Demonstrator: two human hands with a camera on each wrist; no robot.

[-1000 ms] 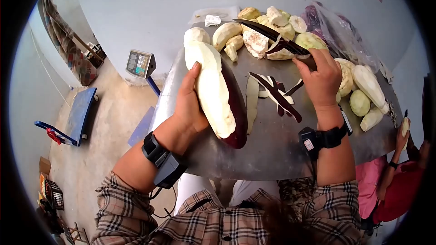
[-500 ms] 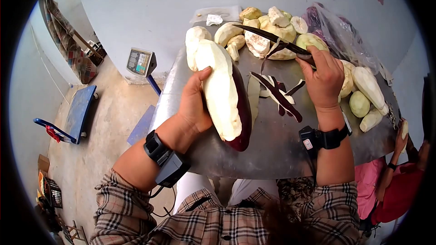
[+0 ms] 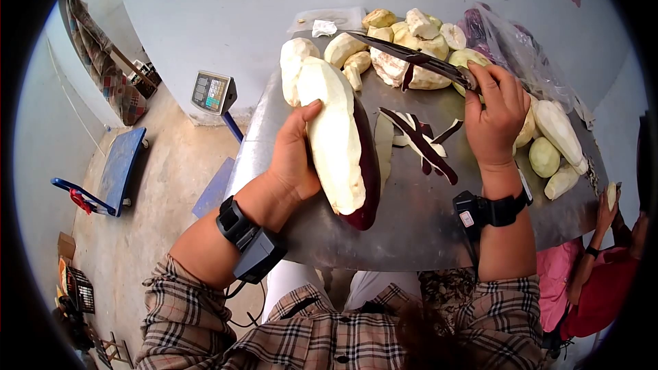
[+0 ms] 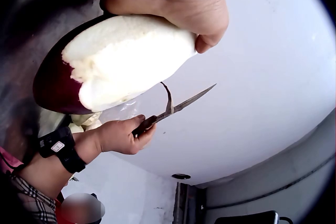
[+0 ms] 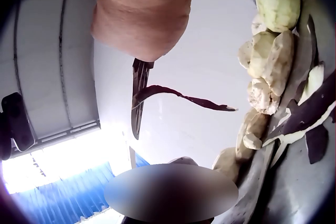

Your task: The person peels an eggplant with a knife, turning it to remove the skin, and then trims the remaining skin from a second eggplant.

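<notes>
The person is holding a large, partly bare eggplant (image 3: 332,133) in the left hand (image 3: 291,157) and gripping a knife (image 3: 428,62) in the right hand (image 3: 499,113). Careful knife work here is probably calling for a shallow blade angle and light, even strokes, since a steep edge could be biting into the pale flesh. The bare flesh is likely feeling slick, so a firm but gentle hold is seeming wise, with the left thumb (image 3: 301,118) resting well out of the blade's line. A thin strip of peel (image 5: 202,102) is clinging to the blade and hanging loose; it could be hiding the edge, so shaking it free would be making a cleaner stroke easier. The eggplant is lying between the left thumb and the other left fingers, the thumb pressing on its pale side while the rest are curling out of the head camera's sight. Its remaining purple skin (image 3: 368,164) is facing the right hand, and the right fingers are closing around the knife handle, well apart from the eggplant. The blade is pointing back towards the eggplant's far end without touching it. To the right of the eggplant, cut peelings (image 3: 419,142) are lying on the metal surface (image 3: 411,236); beyond it, peeled vegetables (image 3: 428,44) are sitting in a pile, and a scale (image 3: 211,92) is standing off to its left.
</notes>
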